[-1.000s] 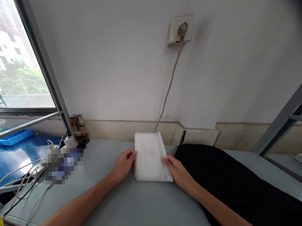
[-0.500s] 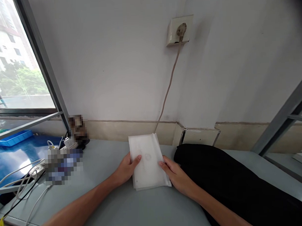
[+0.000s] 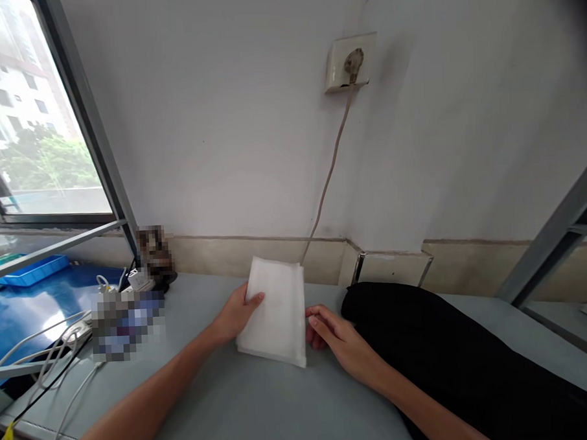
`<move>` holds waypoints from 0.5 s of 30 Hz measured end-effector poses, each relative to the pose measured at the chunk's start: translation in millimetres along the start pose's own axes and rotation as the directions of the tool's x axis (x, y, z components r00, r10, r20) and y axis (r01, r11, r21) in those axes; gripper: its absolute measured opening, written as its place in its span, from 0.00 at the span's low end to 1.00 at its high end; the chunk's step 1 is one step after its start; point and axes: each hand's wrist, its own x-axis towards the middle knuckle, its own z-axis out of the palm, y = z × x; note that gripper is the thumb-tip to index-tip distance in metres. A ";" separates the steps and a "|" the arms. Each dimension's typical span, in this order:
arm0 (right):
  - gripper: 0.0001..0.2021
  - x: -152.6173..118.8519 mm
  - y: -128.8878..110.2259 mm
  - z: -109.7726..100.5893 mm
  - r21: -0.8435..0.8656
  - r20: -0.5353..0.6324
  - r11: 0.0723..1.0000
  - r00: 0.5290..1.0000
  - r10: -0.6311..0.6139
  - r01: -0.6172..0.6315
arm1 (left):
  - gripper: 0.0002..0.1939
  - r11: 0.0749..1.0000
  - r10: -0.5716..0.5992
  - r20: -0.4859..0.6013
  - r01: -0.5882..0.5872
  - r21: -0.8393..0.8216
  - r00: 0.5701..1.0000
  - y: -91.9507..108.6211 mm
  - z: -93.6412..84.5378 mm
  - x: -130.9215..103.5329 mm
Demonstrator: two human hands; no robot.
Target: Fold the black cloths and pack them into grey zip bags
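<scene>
A flat white translucent packet (image 3: 277,311) is held above the grey table surface, tilted a little. My left hand (image 3: 236,312) grips its left edge, thumb on top and fingers hidden behind it. My right hand (image 3: 331,332) is just beside the packet's right edge, its fingers curled and its thumb near the index finger. A slight gap shows between the right fingertips and the packet, and nothing can be seen in that hand.
Black cloth (image 3: 455,349) covers the right of the grey table (image 3: 263,409). White cables and a power strip (image 3: 77,331) lie at the left, near a blue tray (image 3: 35,270). A cord (image 3: 330,163) hangs from a wall socket (image 3: 347,62). Metal bars (image 3: 551,234) slant at both sides.
My right hand has let go of the packet's right edge, and its fingers have curled. The packet has turned and shifted slightly left in my left hand.
</scene>
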 end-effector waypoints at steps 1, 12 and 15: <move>0.25 0.0 0.0 0.2 0.010 0.005 1.000 1.000 0.007 -0.007 | 0.21 0.948 0.019 -0.008 -0.015 0.319 1.000 -0.8 -12.4 3.1; 0.24 -2.0 -1.3 0.3 -0.026 0.028 0.999 0.999 0.044 -0.043 | 0.15 0.318 -0.141 -0.273 0.305 0.898 0.952 -30.4 -88.1 1.7; 0.23 -1.9 -1.6 0.1 -0.044 0.038 0.998 0.999 0.038 -0.036 | 0.16 0.264 -0.128 -0.303 0.327 0.907 0.944 -27.8 -85.9 0.9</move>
